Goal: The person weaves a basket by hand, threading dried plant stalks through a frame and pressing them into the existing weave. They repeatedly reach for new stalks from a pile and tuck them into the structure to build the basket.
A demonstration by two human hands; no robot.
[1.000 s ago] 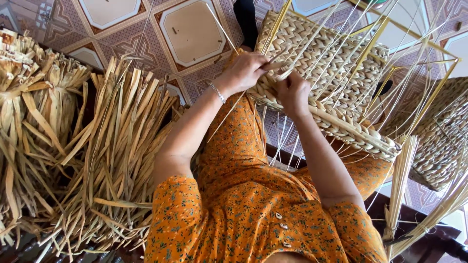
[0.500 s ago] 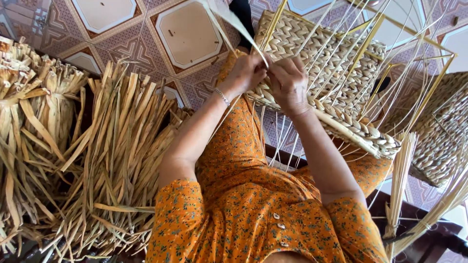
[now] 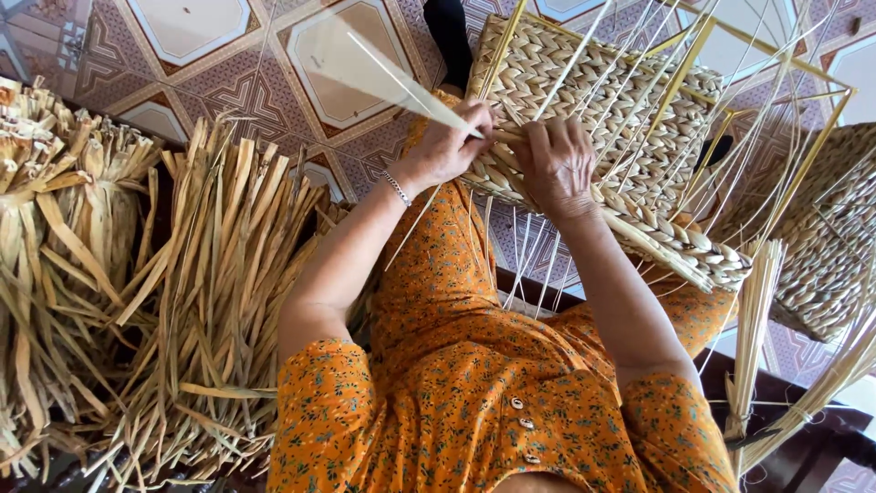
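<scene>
A half-woven straw basket (image 3: 620,100) on a yellow wire frame (image 3: 680,78) rests on my lap, tilted away from me. My left hand (image 3: 447,146) is shut on a pale flat straw strand (image 3: 383,68) that stretches up and left from the basket's near rim. Beside it, my right hand (image 3: 557,164) presses on that braided rim, fingers pinching the weave where the strand enters. Thin pale upright strands (image 3: 630,55) cross over the basket. A thin bracelet (image 3: 396,188) circles my left wrist.
Bundles of dried straw leaves (image 3: 219,292) lie heaped at my left, with more at the far left (image 3: 55,228). Another woven basket (image 3: 830,246) stands at the right. A loose straw bunch (image 3: 753,338) leans by my right knee. Patterned floor tiles (image 3: 274,82) lie beyond.
My left hand has pulled the flat strand out of the weave, up and to the left, so more of it shows. My right hand stays on the rim.
</scene>
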